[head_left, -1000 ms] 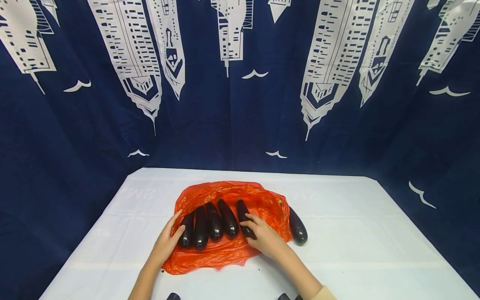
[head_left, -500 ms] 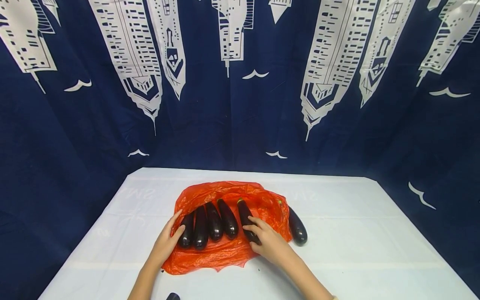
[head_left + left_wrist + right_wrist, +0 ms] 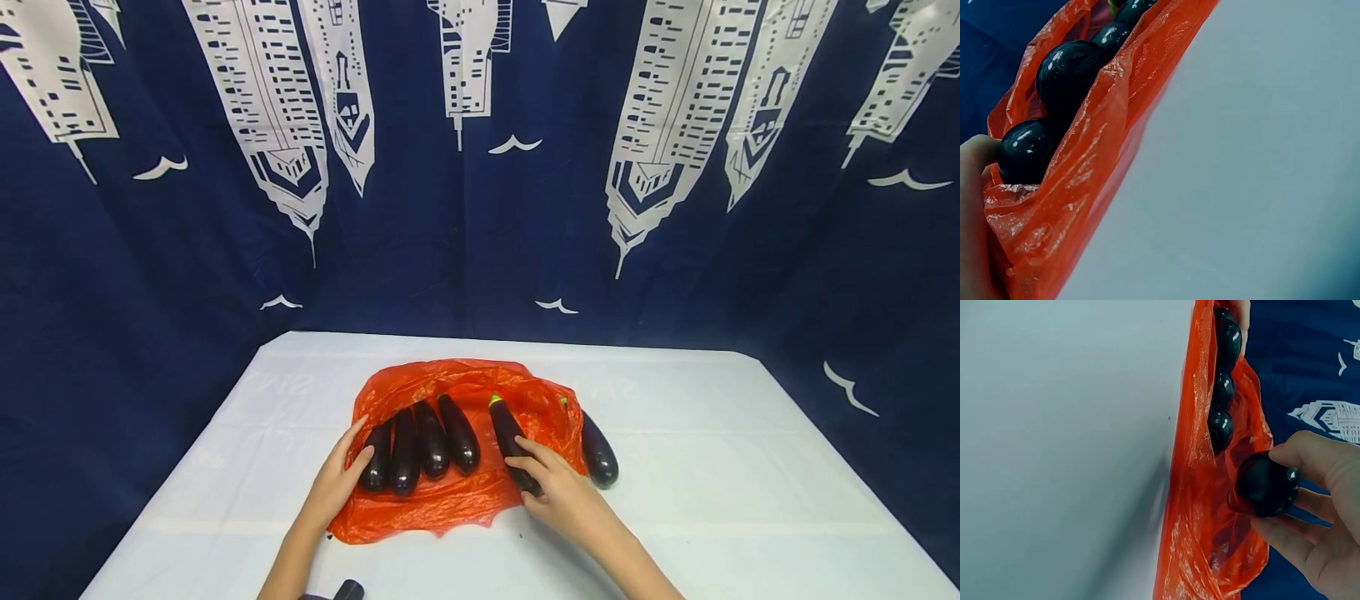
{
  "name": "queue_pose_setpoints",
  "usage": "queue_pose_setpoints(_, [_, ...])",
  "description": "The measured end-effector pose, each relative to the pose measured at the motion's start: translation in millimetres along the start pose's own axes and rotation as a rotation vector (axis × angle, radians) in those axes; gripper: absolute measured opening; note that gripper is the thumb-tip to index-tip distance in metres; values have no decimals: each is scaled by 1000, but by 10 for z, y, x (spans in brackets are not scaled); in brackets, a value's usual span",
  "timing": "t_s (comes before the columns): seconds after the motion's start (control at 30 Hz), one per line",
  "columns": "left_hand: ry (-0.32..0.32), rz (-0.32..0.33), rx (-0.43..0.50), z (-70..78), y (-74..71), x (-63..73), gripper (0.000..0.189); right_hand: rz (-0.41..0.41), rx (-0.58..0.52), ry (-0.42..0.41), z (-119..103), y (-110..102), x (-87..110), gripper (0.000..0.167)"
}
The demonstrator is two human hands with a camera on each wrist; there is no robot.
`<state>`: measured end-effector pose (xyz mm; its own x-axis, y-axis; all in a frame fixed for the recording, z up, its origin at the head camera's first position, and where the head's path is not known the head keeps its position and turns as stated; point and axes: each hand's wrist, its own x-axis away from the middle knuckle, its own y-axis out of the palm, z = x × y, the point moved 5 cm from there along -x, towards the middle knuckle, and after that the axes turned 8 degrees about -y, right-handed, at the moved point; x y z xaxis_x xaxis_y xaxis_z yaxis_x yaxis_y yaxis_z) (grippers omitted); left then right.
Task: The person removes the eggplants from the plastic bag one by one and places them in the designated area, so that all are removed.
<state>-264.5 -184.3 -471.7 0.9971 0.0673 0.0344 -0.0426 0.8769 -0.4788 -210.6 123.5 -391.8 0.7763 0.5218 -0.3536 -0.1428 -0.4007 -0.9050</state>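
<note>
My right hand point(image 3: 562, 492) grips a dark, glossy eggplant point(image 3: 507, 429) near its rounded end. Its green stem end points away over the spread red plastic bag point(image 3: 427, 518). In the right wrist view, thumb and fingers curl round this eggplant point(image 3: 1266, 486), held over the bag. At the bag's left edge, my left hand point(image 3: 337, 479) rests with spread, relaxed fingers, the thumb touching the leftmost eggplant point(image 3: 377, 462). The left wrist view shows that thumb point(image 3: 982, 153) against its rounded end. Several eggplants lie side by side on the bag, right of the left hand.
Another eggplant point(image 3: 600, 454) lies at the bag's right edge, its upper part behind the plastic. All this sits on a white table point(image 3: 720, 483). Behind it hangs a navy curtain point(image 3: 465, 242) with white buildings. A dark object point(image 3: 349, 590) shows at the front edge.
The right hand has drawn its eggplant rightward and toward me, widening the gap to the row. The left hand stays in place, and the head view has shifted slightly.
</note>
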Motion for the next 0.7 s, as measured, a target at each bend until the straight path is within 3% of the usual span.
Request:
queue_pose_setpoints(0.3, [0, -4, 6, -5, 17, 4, 58, 14, 26, 43, 34, -153, 191, 42])
queue_pose_setpoints(0.7, [7, -3, 3, 19, 10, -6, 59, 24, 41, 158, 115, -387, 454, 43])
